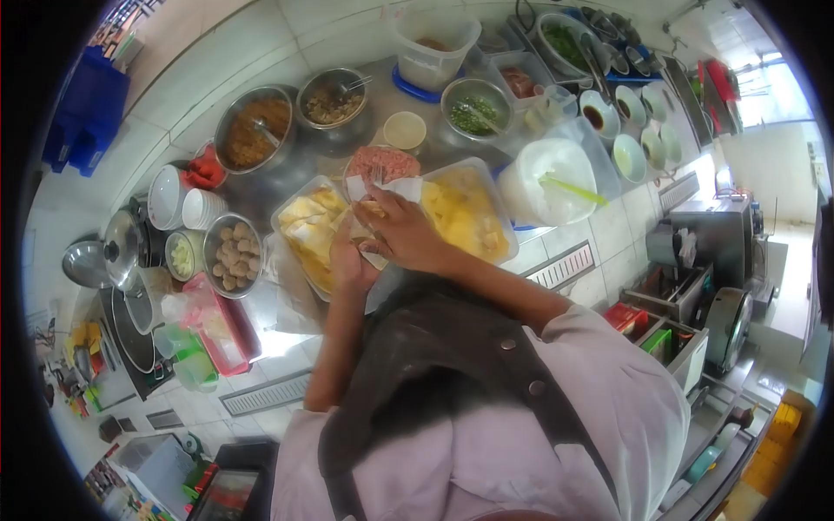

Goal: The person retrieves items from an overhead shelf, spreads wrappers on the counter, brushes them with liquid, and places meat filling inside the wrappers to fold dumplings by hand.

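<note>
My left hand (351,260) and my right hand (401,230) meet over the trays, fingers closed together around a small pale yellow wonton wrapper (373,209). Most of the wrapper is hidden by the fingers. Just beyond them sits a bowl of pink minced meat (391,159), with a fork (376,174) in it. A white sheet (405,187) lies at the meat's near edge. To the left is a plastic tray of folded yellow wontons (311,221). On the right stands a larger tray of yellow pieces (465,213), partly behind my right hand.
Steel bowls hold brown filling (254,135), chopped food (330,102), chopped greens (475,108) and round balls (233,256). A white tub (552,178) with a green-handled utensil stands right. Small sauce bowls (627,156) line the far right; a red tray (228,334) is left.
</note>
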Demonstrator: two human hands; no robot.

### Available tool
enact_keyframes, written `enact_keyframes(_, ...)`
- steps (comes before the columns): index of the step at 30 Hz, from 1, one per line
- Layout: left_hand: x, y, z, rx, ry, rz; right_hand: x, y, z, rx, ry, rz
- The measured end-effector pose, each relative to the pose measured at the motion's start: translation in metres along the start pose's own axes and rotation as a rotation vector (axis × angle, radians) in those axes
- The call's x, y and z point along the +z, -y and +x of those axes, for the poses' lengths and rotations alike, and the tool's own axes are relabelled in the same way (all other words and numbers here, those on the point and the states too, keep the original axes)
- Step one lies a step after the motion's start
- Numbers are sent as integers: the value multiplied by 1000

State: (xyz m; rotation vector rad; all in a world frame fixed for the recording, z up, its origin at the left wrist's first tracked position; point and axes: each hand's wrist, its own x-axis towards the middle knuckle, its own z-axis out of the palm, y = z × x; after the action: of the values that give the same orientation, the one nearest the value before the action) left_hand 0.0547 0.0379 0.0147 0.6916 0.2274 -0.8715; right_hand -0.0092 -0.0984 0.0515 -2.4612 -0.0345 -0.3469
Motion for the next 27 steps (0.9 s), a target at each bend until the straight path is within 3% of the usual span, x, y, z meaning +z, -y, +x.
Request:
enact_keyframes(4, 5, -3, -4, -41, 45, 14, -2, -3, -10, -57, -30, 66)
enact_keyframes(7, 9, -5, -5, -70, 95, -56, 0, -6, -10, 73, -57, 159)
enact_keyframes(10, 12, -9, -9, -18, 115, 6, -1, -4, -9, -88, -105, 163)
enact_keyframes(12, 19, -8, -13, 113, 70, 176, -12, 4, -8, 530, -101, 642)
enact_keyframes(16, 31, -7, -16, 138, -2, 65, -6, 3, -11, 491, -200, 623)
enact_keyframes(18, 24, -9, -17, 126, 41, 93, -5, 2, -10, 145, -285, 550)
enact_keyframes(19, 27, -11, -19, 129, 36, 91, -2, 2, -11, 144, -280, 554)
enact_keyframes(21, 36, -12, -24, 155, 44, 131, 4, 3, -13, 444, -345, 772)
enact_keyframes(24, 40, -6, -24, 230, -43, 94, 0, 9, -13, 597, -403, 780)
enact_keyframes(27, 35, -1, -25, 278, -74, 155, -14, 19, -15, 500, -287, 612)
